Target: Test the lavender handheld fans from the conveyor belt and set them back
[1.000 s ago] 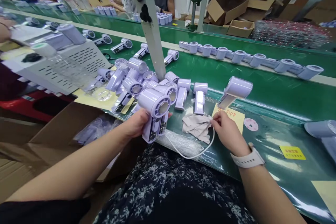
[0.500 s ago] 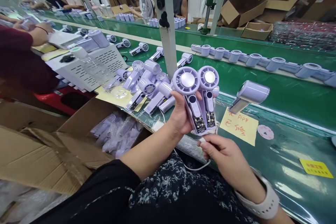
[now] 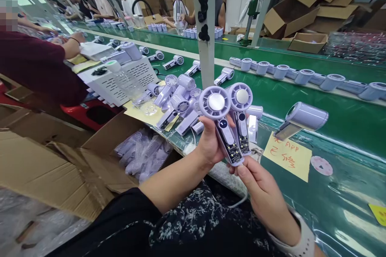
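Right hand point(image 3: 265, 196) pinches the base of the nearer handle, a white cable point(image 3: 238, 202) trailing below its fingers. Left hand point(image 3: 211, 144) wraps both fans point(image 3: 229, 116), heads up, side by side. That double grip looks loose; one could slip. Beyond the fingertips sit a yellow note point(image 3: 286, 154), a pile of fans point(image 3: 177, 102) and a post point(image 3: 206, 28).

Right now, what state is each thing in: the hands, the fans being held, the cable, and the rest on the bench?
Left hand: closed around two fans, held up.
Two fans: side by side, handles open, circuit boards showing.
Right hand: pinched at the base of the fan handles.
White cable: hanging slack below the right hand.
Pile of fans: lying jumbled on the bench.
Single fan: propped over a yellow note.
Cardboard box: open, bagged parts inside.
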The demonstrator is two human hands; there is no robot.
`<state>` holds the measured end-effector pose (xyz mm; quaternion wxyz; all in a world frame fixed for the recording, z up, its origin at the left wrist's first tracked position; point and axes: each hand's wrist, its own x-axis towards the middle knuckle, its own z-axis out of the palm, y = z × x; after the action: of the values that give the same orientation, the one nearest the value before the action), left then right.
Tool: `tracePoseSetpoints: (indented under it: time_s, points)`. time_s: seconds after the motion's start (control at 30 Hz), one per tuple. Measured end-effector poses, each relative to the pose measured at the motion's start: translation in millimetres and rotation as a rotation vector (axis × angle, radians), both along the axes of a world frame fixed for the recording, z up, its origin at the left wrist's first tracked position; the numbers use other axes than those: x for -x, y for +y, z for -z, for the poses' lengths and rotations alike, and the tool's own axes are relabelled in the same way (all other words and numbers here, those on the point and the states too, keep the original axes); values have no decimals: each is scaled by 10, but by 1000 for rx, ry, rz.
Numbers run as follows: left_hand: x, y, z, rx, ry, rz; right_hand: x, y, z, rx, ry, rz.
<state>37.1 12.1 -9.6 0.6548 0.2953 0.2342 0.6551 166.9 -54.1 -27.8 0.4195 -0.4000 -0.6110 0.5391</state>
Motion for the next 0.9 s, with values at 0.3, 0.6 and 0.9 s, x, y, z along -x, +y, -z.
tracePoseSetpoints:
  time_s: [0.3,0.6,0.9]
  points:
    - [44,17,-81,121,-104,28,-61,-12,-7,-201,-75,107]
    - [-167,156,48,-140,-141,153,63,27,21,144,179,279]
    - [-86,173,-37,-40,4,-27,-426,222,39,-75,-24,271]
